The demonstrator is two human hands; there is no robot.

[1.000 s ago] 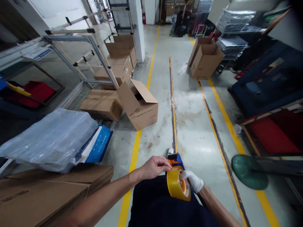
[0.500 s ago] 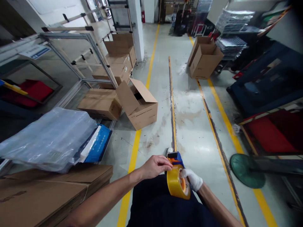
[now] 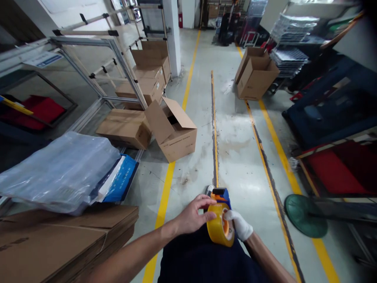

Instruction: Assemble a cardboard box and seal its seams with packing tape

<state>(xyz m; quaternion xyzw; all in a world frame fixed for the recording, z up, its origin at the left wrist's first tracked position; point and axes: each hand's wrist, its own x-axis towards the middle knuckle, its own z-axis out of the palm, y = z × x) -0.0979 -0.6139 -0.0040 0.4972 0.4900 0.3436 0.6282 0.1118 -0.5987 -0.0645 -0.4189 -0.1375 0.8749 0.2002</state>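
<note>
A roll of yellow tape [image 3: 217, 230] sits in a blue and orange tape dispenser [image 3: 221, 195] in front of my body. My right hand [image 3: 240, 225], in a white glove, is closed on the dispenser from the right, its thumb by the roll's core. My bare left hand [image 3: 196, 214] is at the roll's left side, its thumb spread apart from the fingers. The fingertips are at the top of the roll and the thumb is lower, near its face; whether they touch the tape is hard to tell.
Ahead on the left stands an open carton [image 3: 180, 145] beside a closed carton [image 3: 125, 127]. Plastic sheeting [image 3: 64, 169] and flattened cardboard [image 3: 59, 243] lie at the near left. Two open cartons [image 3: 255, 76] stand farther right. A green round base [image 3: 306, 215] is at the right.
My left thumb has parted from the fingers, which were pinched together at the top of the tape roll. My right hand keeps its hold on the dispenser.
</note>
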